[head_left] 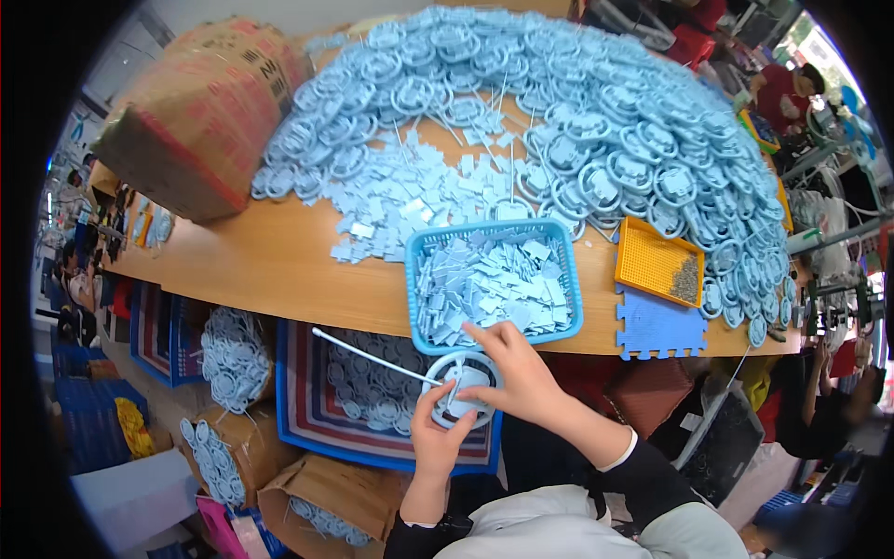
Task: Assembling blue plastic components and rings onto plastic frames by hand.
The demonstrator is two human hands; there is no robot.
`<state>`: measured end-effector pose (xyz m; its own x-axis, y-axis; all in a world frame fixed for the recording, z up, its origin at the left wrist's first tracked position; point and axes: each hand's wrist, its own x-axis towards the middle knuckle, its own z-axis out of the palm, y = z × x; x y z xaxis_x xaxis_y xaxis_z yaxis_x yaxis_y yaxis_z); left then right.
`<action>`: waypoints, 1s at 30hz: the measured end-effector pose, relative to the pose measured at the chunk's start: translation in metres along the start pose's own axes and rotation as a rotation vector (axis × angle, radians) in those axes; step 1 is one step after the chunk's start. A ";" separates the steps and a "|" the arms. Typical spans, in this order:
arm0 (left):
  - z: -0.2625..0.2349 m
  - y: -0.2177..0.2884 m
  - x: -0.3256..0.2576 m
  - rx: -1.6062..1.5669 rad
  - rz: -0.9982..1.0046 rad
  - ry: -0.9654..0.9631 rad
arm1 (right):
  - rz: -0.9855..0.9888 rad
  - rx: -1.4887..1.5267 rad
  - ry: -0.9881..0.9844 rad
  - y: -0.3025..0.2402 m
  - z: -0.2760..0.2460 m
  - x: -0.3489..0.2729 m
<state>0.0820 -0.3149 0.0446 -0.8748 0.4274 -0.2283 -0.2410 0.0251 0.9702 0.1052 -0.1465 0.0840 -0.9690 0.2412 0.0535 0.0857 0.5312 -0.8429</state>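
Observation:
In front of my body, at the table's near edge, I hold a round light-blue plastic part (475, 376) with a ring-shaped rim and a flat piece inside. A thin pale stick or cable (368, 357) runs from it up to the left. My left hand (434, 449) is closed on the part's lower left side. My right hand (529, 380) grips its right side, thumb against the inner piece and index finger stretched above the rim. Just beyond my hands stands a blue basket (411, 289) full of small flat light-blue plates (489, 284).
A large heap of light-blue ring parts (596, 121) curves across the table (270, 256), with loose plates (400, 200) before it. Right lies a yellow tray (647, 253) of small metal pieces on a blue foam mat (661, 323). A wrapped carton (200, 121) stands left; a striped-lined crate (303, 410) sits below.

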 end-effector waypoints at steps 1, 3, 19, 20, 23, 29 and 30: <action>0.008 -0.002 0.010 0.007 -0.037 0.010 | 0.081 0.075 0.030 0.016 -0.003 0.010; 0.024 -0.002 0.035 -0.174 -0.157 -0.027 | 0.117 0.145 -0.065 0.050 -0.007 0.023; -0.052 -0.088 0.172 0.139 -0.125 0.476 | 0.647 0.616 0.405 0.181 -0.170 0.055; -0.070 -0.099 0.181 0.135 -0.132 0.475 | 0.652 0.609 0.403 0.184 -0.176 0.056; -0.095 -0.115 0.199 0.742 -0.200 0.361 | 0.717 0.660 0.401 0.194 -0.184 0.068; -0.095 -0.132 0.224 1.182 -0.294 0.319 | 0.567 0.515 0.361 0.206 -0.164 0.138; -0.095 -0.135 0.224 1.167 -0.321 0.307 | 0.568 0.517 0.370 0.209 -0.161 0.150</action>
<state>-0.1217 -0.3081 -0.1453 -0.9452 0.0294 -0.3252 -0.0821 0.9425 0.3239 0.0153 0.1316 0.0023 -0.6653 0.6563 -0.3558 0.3320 -0.1667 -0.9284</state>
